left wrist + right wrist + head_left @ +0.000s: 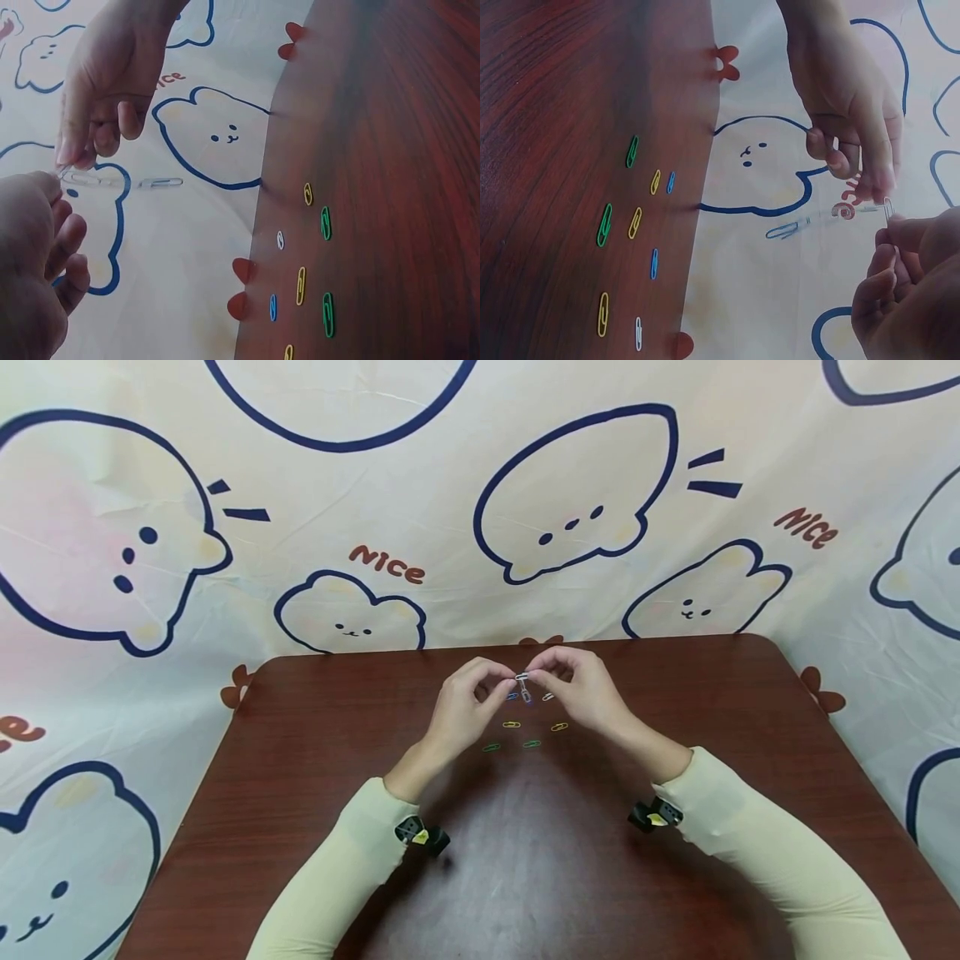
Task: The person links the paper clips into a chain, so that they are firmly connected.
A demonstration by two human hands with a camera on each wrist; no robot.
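Hanging below the pale clip (522, 677): a paperclip chain (526, 695), long axis pretty much vertical.
Clip's pinched crosswise between left hand (467, 706) and right hand (588, 692), neither nearer.

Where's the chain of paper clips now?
In the head view, the paper clip chain hangs just right of centre, below the fingertips of the left hand and right hand, with a loose white paper clip to its right.

Glossy reddish-brown tabletop (300, 768) against a pale, cartoon-printed backdrop (450, 518) with rust-red lettering (387, 566).
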